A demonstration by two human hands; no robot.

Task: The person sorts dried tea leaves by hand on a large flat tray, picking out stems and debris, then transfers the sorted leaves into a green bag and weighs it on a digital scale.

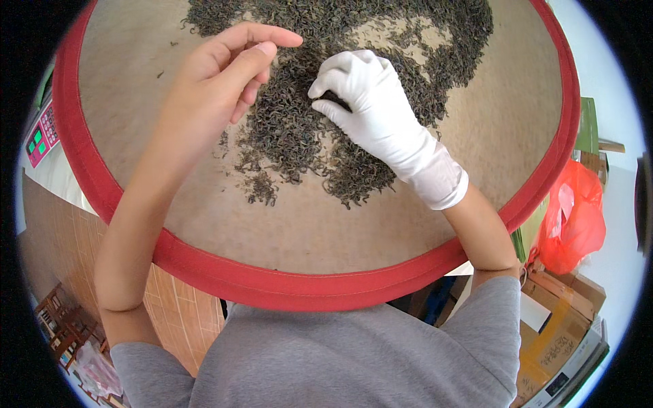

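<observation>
A wide round tray (pixel 224 231) with a light woven bottom and a red cloth rim spans the view before me. Dark, curled dried tea leaves (pixel 292 136) lie in an uneven heap over its middle and far part. My left hand (pixel 224 71), bare, hovers above the heap's left edge; its index finger reaches out, the other fingers bend loosely, and nothing shows in them. White-gloved, my right hand (pixel 367 102) rests at the leaves with fingers curled in and thumb close to the index. Dark leaves show in that hollow, but the palm side is hidden.
Past the left rim stands a pink scale (pixel 42 139) with green displays. Right of the tray hang a red plastic bag (pixel 571 217) and, below it, cardboard boxes (pixel 554 340). Wooden chairs (pixel 61 319) and a pale plastic bag (pixel 98 367) show at lower left.
</observation>
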